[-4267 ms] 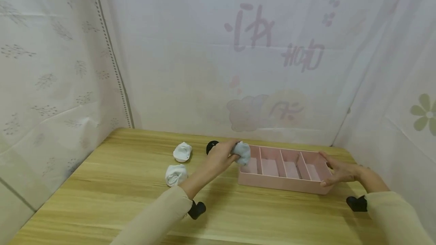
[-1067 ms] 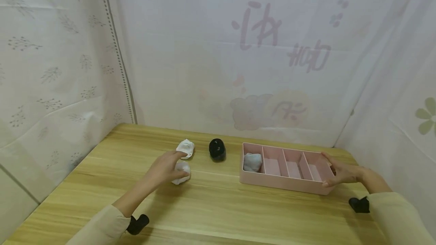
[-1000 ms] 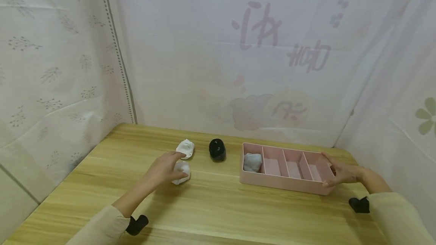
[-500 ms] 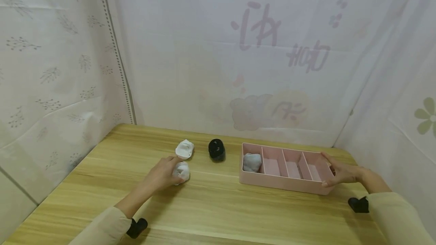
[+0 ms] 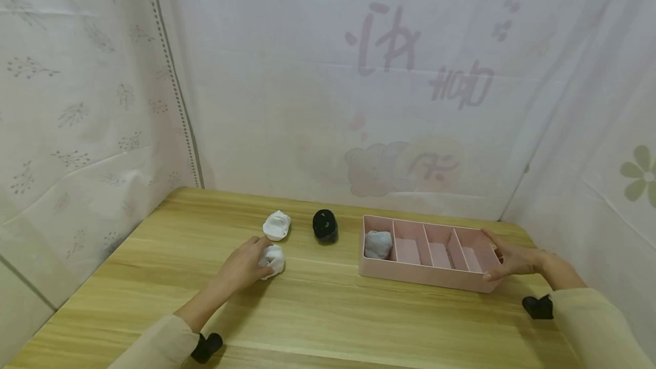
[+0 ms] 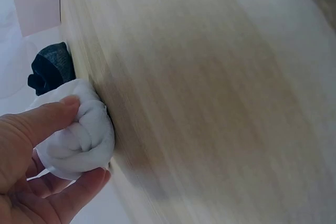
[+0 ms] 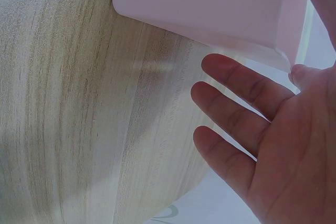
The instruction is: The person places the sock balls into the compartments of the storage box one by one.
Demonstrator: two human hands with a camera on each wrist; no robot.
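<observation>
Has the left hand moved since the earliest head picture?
Yes: the left hand has gone left, from the left end of the pink box to the nearer white bundle.

Cream sleeves (image 5: 156,344), black wrist pieces (image 5: 208,348)

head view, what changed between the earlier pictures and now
The left grip let go of the grey bundle, now in the leftmost section of the pink box, and moved left to pinch the nearer white bundle. The right grip stays on the box's right end; the farther white bundle stays put.
</observation>
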